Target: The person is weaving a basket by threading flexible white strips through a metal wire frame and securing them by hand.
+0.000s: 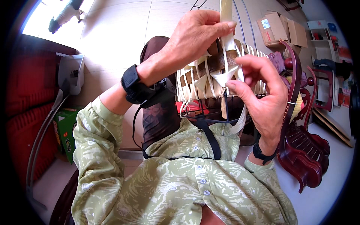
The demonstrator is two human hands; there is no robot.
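Covering the cream-and-brown woven basketwork (215, 63), just below the pinch of the left hand (195, 32), seems partly done.
Bare black metal wire (227, 121), nearer the body than either grip, looks left to wrap. The left hand arches, clamped on a flat pale strip (226, 11); the right hand (264, 90) curls below-right, its hold unclear.

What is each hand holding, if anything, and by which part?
The left hand pinches a flat, pale strip by its upper visible part; whether the right hand grips anything cannot be told.
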